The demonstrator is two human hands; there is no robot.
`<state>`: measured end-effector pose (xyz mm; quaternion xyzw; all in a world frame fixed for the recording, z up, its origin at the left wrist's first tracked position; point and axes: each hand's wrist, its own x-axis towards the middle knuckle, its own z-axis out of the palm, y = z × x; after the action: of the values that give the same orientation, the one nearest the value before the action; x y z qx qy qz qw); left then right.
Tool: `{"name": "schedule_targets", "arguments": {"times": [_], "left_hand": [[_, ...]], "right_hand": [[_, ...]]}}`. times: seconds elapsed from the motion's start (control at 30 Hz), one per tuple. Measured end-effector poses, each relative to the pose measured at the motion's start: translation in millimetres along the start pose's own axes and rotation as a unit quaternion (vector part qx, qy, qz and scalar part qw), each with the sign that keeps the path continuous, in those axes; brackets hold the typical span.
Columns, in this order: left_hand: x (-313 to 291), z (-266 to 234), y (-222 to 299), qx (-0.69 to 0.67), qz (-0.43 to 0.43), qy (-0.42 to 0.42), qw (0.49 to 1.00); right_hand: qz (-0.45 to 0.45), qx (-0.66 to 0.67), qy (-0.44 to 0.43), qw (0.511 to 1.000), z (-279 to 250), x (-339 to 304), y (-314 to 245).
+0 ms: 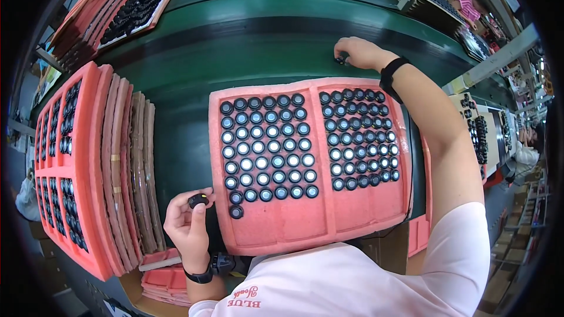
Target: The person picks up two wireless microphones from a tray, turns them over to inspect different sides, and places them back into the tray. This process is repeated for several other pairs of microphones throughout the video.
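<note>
Clearly, the two hands are well apart, each with something in its grip. The left hand [189,232] pinches a black round part [198,201] with a yellow mark, thumb against fingers, just beside the left edge of a pink tray [276,223]. Beyond the tray's far edge, the right hand [362,54] has its fingertips closed around a small dark piece [341,58], low over the green worktop [235,53]; whether that piece is touching the surface, I cannot tell.

Rows of round pieces [274,146] with pale centres sit in both halves of the tray, a lone one starting a row at the near left. To the left leans a stack of trays [129,182], the outermost filled too.

By its look, the black part should be light and stiff, its smooth body perhaps a little slippery. Its rim seems the best place to take hold, thumb opposite fingertip, keeping off the face in case that scratches. The tray looks soft and foamy, likely to bend, so support beneath both sides would suit it.
</note>
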<state>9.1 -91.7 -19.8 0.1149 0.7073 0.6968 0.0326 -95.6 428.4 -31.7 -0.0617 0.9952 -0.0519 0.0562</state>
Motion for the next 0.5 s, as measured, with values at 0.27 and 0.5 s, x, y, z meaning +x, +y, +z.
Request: {"name": "schedule_targets", "arguments": {"times": [0.27, 0.5], "left_hand": [[1, -14, -16, 0.062, 0.045, -0.019, 0.997], [-25, 6, -7, 0.054, 0.055, -0.082, 0.994]], "right_hand": [[-0.018, 0.024, 0.022, 0.999, -3, 1, -17], [0.108, 0.474, 0.095, 0.868, -36, -97, -131]]}}
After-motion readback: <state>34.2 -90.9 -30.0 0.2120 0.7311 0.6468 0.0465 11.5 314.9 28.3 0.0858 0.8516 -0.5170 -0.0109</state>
